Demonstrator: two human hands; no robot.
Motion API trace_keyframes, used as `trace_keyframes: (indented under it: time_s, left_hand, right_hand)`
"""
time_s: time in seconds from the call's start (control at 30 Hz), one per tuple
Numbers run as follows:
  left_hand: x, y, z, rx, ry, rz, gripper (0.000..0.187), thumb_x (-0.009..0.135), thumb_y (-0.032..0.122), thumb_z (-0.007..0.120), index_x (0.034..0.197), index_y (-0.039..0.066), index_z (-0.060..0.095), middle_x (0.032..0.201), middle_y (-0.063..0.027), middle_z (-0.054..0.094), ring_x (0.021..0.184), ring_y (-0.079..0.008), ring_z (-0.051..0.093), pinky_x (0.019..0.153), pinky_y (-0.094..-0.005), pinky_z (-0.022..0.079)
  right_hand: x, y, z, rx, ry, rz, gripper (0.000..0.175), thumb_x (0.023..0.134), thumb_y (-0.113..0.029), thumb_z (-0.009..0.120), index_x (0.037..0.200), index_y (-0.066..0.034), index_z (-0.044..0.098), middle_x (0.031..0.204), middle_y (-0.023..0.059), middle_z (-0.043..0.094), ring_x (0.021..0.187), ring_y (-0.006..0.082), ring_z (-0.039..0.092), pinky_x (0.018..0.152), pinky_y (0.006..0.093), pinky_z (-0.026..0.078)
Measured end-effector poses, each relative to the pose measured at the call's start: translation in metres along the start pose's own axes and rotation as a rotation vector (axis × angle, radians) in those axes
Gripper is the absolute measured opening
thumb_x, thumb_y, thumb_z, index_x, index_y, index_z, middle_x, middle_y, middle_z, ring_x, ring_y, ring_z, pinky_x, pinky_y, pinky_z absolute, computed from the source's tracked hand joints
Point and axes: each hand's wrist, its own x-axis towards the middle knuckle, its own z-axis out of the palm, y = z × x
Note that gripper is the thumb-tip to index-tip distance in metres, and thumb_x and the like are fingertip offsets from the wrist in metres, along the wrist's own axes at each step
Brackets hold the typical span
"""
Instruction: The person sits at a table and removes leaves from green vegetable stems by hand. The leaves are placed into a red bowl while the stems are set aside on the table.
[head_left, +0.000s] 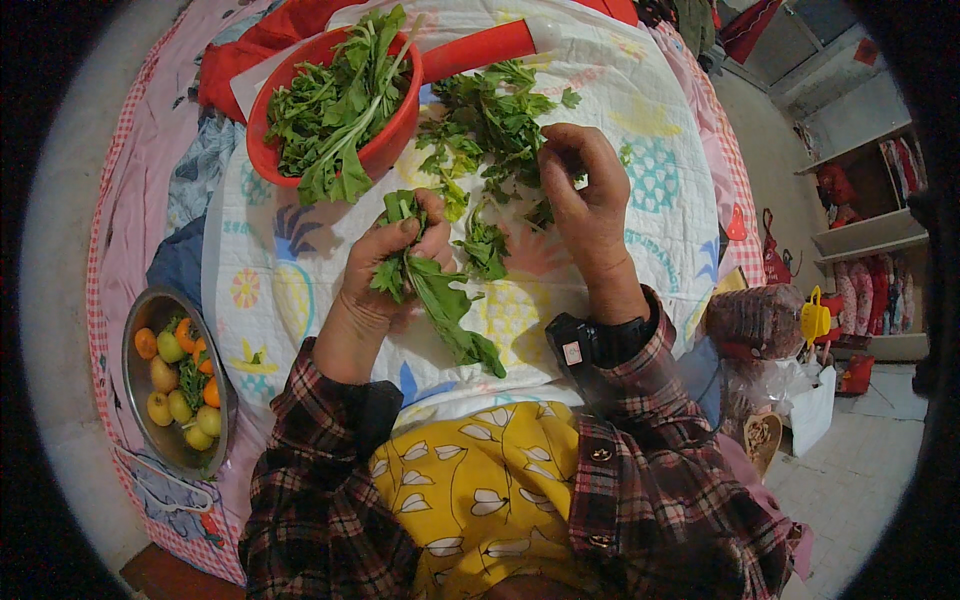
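Note:
My left hand (394, 255) is closed around a small bunch of leafy greens (442, 300), whose long leaves hang down toward me. Beyond it, my right hand (589, 184) is at the near right edge of a loose pile of green leaves (495, 105), fingers curled. Whether anything is pinched between its fingertips cannot be made out. A separate sprig (484, 244) lies between the two hands. At the back left, a red plastic basin with a long handle (259, 146) is heaped with greens (330, 105), some stems and leaves drooping over its rim.
A white padded cloth with pineapple prints (247, 315) covers the surface before me. On the left, a steel bowl (139, 420) holds orange and yellow-green fruits and some greenery. To the right stand a large clear plastic jug (754, 319) and open shelves (870, 232).

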Motion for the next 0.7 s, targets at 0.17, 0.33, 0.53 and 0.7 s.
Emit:
trace_keyframes:
  time_s: [0.17,0.33,0.53,0.7]
  left_hand:
    - [0.002,0.000,-0.001,0.093,0.083,0.022,0.026,0.088,0.022,0.060,0.105,0.006,0.048,0.073,-0.0025,0.047,0.054,-0.0118,0.044,0.051,-0.0260,0.040]
    - [0.005,-0.002,-0.004,0.157,0.100,-0.009,0.019,0.090,0.021,0.058,0.099,0.006,0.051,0.081,-0.0056,0.050,0.061,-0.0135,0.050,0.052,-0.0242,0.044]
    - [0.007,-0.005,-0.004,0.210,0.081,0.030,0.017,0.091,0.024,0.057,0.096,0.009,0.051,0.075,-0.0029,0.047,0.068,-0.0147,0.050,0.057,-0.0272,0.042]
    - [0.009,-0.007,-0.007,0.230,0.048,0.036,0.019,0.091,0.027,0.059,0.090,0.011,0.049,0.068,0.0005,0.045,0.069,-0.0154,0.047,0.062,-0.0297,0.039]
  right_hand:
    - [-0.004,0.007,0.004,-0.180,0.011,0.179,0.024,0.076,-0.006,0.065,0.100,-0.0047,0.062,0.086,0.0116,0.056,0.076,0.0274,0.060,0.066,0.0364,0.050]
    - [-0.005,0.014,0.003,-0.312,-0.100,0.167,0.026,0.076,-0.010,0.067,0.100,-0.0043,0.062,0.085,0.0126,0.056,0.075,0.0291,0.059,0.067,0.0382,0.049]
    - [-0.002,0.007,0.001,-0.092,0.055,0.043,0.017,0.081,-0.008,0.064,0.098,-0.0027,0.063,0.084,0.0129,0.058,0.072,0.0266,0.060,0.065,0.0324,0.049]
    - [-0.002,0.002,0.002,0.081,0.056,0.203,0.016,0.082,-0.010,0.066,0.096,-0.0020,0.063,0.083,0.0129,0.064,0.069,0.0198,0.062,0.063,0.0295,0.049]
